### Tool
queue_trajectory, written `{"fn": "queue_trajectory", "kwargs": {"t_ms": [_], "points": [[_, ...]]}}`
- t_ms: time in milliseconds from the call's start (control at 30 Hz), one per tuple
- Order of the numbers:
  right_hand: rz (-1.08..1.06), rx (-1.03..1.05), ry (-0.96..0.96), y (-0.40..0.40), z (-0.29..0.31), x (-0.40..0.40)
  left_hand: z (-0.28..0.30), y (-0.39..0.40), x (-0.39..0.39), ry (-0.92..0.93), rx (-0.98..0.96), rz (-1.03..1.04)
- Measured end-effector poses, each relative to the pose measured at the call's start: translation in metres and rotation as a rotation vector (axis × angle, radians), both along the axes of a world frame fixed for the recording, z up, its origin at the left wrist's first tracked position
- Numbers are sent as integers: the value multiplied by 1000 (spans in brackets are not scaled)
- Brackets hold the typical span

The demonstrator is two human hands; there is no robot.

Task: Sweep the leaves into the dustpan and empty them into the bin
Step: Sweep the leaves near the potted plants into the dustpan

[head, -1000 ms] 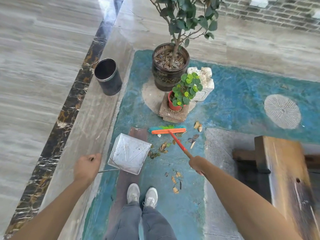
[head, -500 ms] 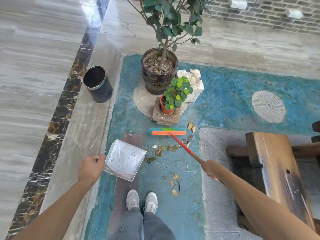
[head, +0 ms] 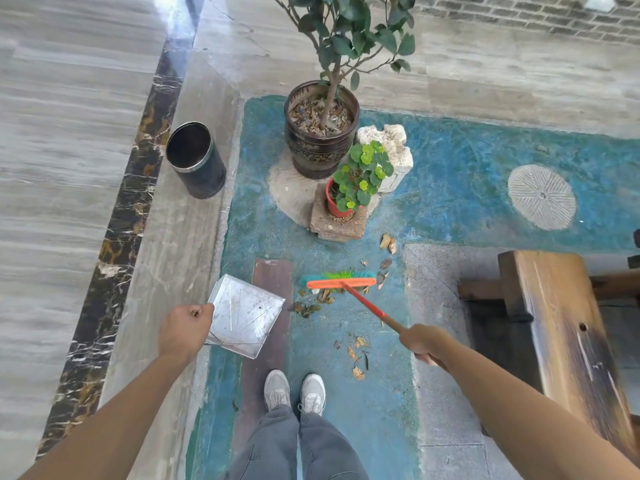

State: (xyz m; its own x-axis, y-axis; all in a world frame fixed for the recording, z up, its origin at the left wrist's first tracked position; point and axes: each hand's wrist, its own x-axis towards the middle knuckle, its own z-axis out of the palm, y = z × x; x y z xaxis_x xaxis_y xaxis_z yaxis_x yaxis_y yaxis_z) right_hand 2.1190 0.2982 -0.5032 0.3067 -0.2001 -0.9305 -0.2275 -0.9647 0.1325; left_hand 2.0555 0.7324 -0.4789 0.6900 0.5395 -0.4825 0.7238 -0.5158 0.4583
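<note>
My left hand [head: 183, 332] grips the thin handle of a square metal dustpan [head: 244, 315], which hangs tilted just above the floor left of centre. My right hand [head: 424, 342] grips the orange handle of a broom [head: 341, 282] whose orange head with green and teal bristles rests on the blue floor. Dry brown leaves [head: 311, 304] lie between the broom head and the dustpan's right edge. More leaves [head: 356, 355] lie nearer my shoes, and a few leaves [head: 388, 242] sit beyond the broom. An open black bin [head: 195, 161] stands on the stone border to the far left.
A large dark pot with a small tree [head: 320, 133] and a small red pot [head: 337, 202] on a stone block stand just beyond the broom. A wooden bench [head: 561, 327] runs along the right. My shoes [head: 294, 391] stand below the dustpan.
The broom head has been drawn back toward me and to the left, pushing leaves closer to the dustpan. The dustpan has stayed beside my left hand.
</note>
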Motion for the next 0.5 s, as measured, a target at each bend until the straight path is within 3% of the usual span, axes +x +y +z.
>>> {"fn": "queue_trajectory", "kwargs": {"t_ms": [133, 267, 500], "points": [[-146, 82, -78, -17, 17, -21, 7, 3, 9, 23, -18, -10], [-305, 33, -132, -28, 34, -41, 17, 1, 19, 12, -50, -14], [-437, -13, -289, -60, 53, -15, 33, -22, 41, -17, -42, -34]]}}
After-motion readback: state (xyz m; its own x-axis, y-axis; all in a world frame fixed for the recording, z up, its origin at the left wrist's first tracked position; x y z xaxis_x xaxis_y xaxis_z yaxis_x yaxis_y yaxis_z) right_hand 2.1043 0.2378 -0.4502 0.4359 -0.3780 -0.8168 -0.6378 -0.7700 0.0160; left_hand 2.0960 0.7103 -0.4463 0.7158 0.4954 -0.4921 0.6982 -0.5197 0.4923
